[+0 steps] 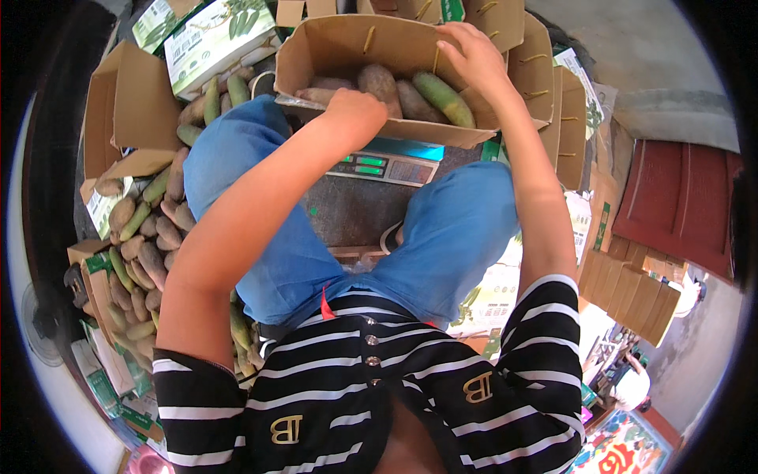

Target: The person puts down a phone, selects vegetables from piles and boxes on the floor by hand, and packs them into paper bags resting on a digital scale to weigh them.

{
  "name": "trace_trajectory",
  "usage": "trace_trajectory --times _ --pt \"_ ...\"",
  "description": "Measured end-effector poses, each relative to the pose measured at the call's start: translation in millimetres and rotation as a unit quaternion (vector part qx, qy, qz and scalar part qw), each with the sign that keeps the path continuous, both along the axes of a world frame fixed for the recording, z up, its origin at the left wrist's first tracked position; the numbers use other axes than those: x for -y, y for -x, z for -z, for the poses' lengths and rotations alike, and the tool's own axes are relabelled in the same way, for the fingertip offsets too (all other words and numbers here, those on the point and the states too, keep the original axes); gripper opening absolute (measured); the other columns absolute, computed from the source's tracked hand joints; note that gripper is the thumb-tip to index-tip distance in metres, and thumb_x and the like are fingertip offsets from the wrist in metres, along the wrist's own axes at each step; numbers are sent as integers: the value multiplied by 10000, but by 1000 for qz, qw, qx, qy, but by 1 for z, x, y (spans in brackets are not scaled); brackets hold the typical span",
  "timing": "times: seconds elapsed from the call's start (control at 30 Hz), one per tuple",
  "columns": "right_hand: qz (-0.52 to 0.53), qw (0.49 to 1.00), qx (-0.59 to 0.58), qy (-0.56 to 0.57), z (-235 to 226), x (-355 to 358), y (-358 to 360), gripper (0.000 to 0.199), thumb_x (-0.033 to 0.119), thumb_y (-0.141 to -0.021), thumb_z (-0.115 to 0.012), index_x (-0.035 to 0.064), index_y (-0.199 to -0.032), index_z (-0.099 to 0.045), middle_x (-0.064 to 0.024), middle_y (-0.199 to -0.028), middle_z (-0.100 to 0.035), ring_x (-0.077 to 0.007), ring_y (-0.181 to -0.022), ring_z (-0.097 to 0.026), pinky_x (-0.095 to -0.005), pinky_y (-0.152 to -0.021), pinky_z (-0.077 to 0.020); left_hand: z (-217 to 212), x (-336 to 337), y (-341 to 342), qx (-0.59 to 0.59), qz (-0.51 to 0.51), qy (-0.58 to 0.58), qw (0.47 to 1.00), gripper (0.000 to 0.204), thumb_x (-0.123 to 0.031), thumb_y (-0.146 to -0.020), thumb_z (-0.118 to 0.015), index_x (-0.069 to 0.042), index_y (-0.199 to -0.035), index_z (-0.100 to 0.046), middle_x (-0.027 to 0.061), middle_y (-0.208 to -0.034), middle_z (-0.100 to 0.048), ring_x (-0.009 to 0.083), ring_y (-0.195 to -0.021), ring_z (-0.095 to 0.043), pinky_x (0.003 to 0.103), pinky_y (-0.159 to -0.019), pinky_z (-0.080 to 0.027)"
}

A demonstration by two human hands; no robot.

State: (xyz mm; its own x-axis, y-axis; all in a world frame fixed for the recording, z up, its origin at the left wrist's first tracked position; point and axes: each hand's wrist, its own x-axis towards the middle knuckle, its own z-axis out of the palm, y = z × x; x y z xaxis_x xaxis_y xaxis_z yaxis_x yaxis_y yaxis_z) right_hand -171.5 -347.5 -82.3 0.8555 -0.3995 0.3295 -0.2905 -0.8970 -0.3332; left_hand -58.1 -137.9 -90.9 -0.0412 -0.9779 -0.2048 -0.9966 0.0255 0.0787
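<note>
While left hand (357,115) curls, right hand (475,58) half-open, both touching carton (404,49)

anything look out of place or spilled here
Nothing looks clearly damaged. The untidiest spot is the loose heap of oblong brown and green produce left of the blue denim-clad legs, piled outside the open brown cardboard box directly ahead, though perhaps deliberately.

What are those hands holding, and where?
I can't tell for sure. The right hand is at the cardboard box's far right corner, the left hand over its near edge, with its fingertips hidden.
</note>
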Motion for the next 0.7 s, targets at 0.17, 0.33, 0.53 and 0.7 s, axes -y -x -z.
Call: trace_trajectory --times 0.17,0.33,0.53,0.7 --pt "43 993 -90 68 18 17 -30 354 273 -812 -572 127 -1133 -545 -92 -1161 -551 -280 -1077 -512 -401 -890 -419 4 8 -5 -18 9 -27 999 150 -36 -716 -545 -40 -858 -593 142 -849 -617 308 -821 -614 410 -693 -489" --pt "103 962 -248 51 24 26 -46 330 312 -790 -604 123 -1060 -588 -94 -1027 -615 -273 -1006 -562 -406 -818 -457 -1 13 -7 -51 40 -39 997 117 -32 -726 -518 -30 -822 -586 186 -819 -611 347 -838 -596 454 -707 -468" --pt "23 977 -185 105 16 23 -20 205 280 -797 -597 121 -909 -661 -96 -916 -647 -271 -918 -602 -396 -747 -478 -14 25 -1 -47 70 -54 995 109 -51 -725 -549 -27 -828 -575 184 -809 -603 354 -826 -582 447 -710 -459" --pt "47 970 -214 106 2 25 53 225 291 -808 -574 106 -908 -657 -127 -886 -643 -296 -881 -606 -404 -723 -471 -32 41 17 -85 122 -27 988 108 -86 -718 -593 -26 -805 -571 180 -787 -597 354 -805 -578 442 -691 -457"
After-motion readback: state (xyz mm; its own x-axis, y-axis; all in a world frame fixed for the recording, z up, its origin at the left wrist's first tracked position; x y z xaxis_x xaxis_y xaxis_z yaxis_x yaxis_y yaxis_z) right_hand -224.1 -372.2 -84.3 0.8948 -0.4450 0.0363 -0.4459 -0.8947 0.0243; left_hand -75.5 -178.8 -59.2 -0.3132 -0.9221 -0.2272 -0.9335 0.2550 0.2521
